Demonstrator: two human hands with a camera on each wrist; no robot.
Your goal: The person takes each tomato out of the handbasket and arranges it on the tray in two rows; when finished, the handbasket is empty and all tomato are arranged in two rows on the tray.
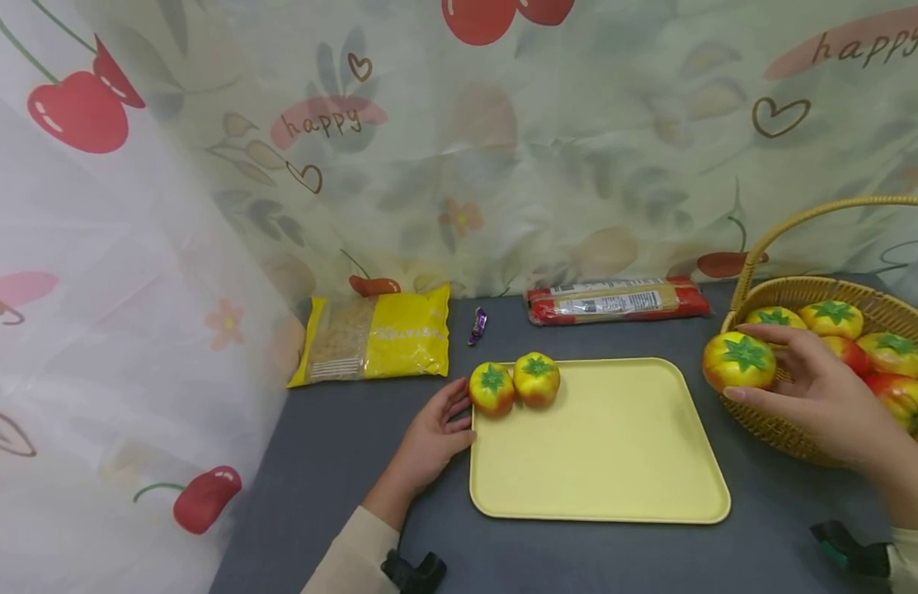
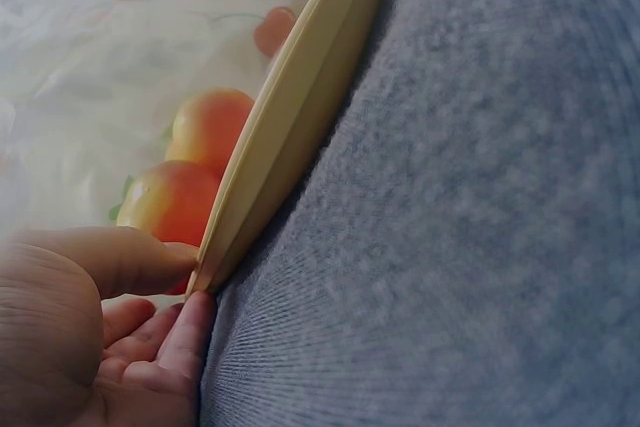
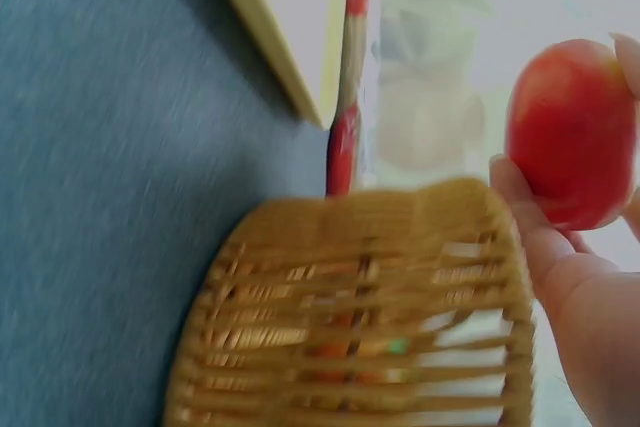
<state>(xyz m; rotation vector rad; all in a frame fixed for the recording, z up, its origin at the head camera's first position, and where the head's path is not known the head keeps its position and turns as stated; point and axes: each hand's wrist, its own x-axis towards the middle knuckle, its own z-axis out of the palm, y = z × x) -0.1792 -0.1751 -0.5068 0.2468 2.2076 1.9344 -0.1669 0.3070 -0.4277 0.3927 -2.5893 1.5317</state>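
At the basket's left rim, my right hand (image 1: 837,392) grips a yellow-red tomato (image 1: 739,361) with a green star-shaped top between thumb and fingers. In the right wrist view that tomato (image 3: 572,135) shows its red underside, raised above the wicker weave. My left hand (image 1: 432,433) pinches the left edge of a pale yellow tray (image 1: 600,462); the left wrist view shows the thumb (image 2: 150,262) at its rim. Two similar tomatoes, one left (image 1: 491,389) and one right (image 1: 536,379), sit side by side in the tray's far left corner.
The wicker basket (image 1: 778,429) with a tall handle holds several more tomatoes at the right. Behind the tray lie a yellow pasta bag (image 1: 407,334), a small purple-wrapped candy (image 1: 477,326) and a red-ended noodle packet (image 1: 618,301). A printed curtain (image 1: 548,190) hangs behind the table.
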